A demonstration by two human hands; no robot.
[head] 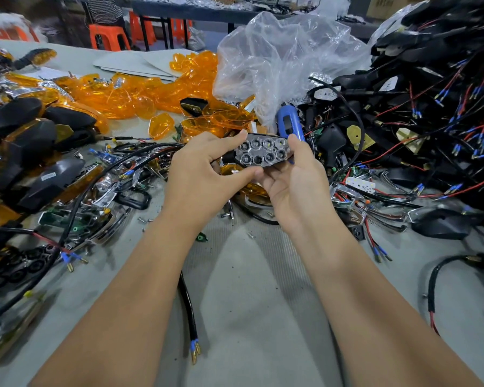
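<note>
- The reflector plate [263, 152], a chrome strip with two rows of hexagonal cups, is held in the air above the table [249, 275], between the two hands and clear of the clutter beneath.
- Its long axis runs from left to right, roughly level, so each hand has one end of it.
- The cupped face points up and back toward the person; the back faces away and is hidden.
- The left hand [201, 174] pinches the left end, forefinger curled over the top edge and thumb [246, 174] under the bottom edge.
- The right hand [299, 185] cradles the right end from below with curled fingers, one fingertip [294, 141] raised against the end.
- A blue screwdriver [288, 121] stands just behind the right fingers; whether that hand also holds it cannot be told from here.
- Judged from the grip, either hand could let go and the plate would stay held; any turning would go around the left-right axis.
- Amber lenses [140, 93] lie well off to the left, a wire pile [430, 93] to the right.
</note>
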